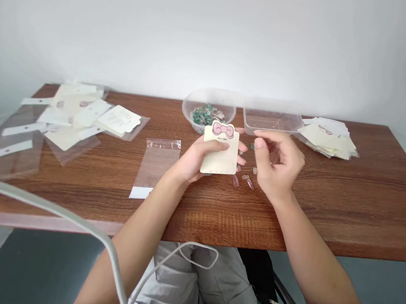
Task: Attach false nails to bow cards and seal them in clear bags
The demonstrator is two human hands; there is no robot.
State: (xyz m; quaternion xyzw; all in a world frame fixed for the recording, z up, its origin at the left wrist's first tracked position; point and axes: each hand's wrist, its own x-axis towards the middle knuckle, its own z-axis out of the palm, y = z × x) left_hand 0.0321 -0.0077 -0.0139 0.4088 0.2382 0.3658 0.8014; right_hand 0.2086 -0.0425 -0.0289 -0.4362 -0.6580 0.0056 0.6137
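Just one bow-topped card [221, 150] in left hand [201, 159]; right hand [278, 160] pinched near perhaps six press-on nails [236, 181].

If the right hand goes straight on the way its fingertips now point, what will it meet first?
The right hand would probably first meet a small teal glossy piece lying on the brown wooden table. Depth is unclear, so it may pass above it and reach the cream bow-topped paper card.

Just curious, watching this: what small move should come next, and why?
Probably the right hand should pick up one of the small pieces lying beside the bow-topped card, since the left hand holds that card up and the pieces lie close by.
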